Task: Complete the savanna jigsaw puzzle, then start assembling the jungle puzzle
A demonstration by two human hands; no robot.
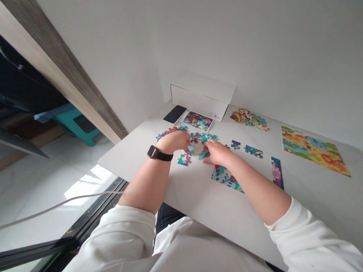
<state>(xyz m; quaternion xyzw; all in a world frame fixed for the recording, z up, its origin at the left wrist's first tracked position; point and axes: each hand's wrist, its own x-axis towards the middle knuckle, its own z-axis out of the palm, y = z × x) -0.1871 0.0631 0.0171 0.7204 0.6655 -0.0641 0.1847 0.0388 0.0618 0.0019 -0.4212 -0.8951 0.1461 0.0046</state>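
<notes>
Both hands are close together over jigsaw pieces on the white table. My left hand [175,141], with a black watch on its wrist, is closed with its fingers bent down at a teal jigsaw piece [191,149]. Facing it, my right hand [216,153] pinches another teal jigsaw piece [203,155] between thumb and fingers. A loose teal and pink piece [183,159] lies just below my left fingers. Behind the hands, joined pieces [208,136] form a curved row. My right forearm partly covers a larger joined section [227,178].
A phone [174,114] and a picture card [197,121] lie before a white box [199,97]. Right of it are a pile of pieces [250,118], loose pieces [253,151], a purple strip [277,172] and a yellow animal puzzle [314,148]. A cable [57,206] crosses at left.
</notes>
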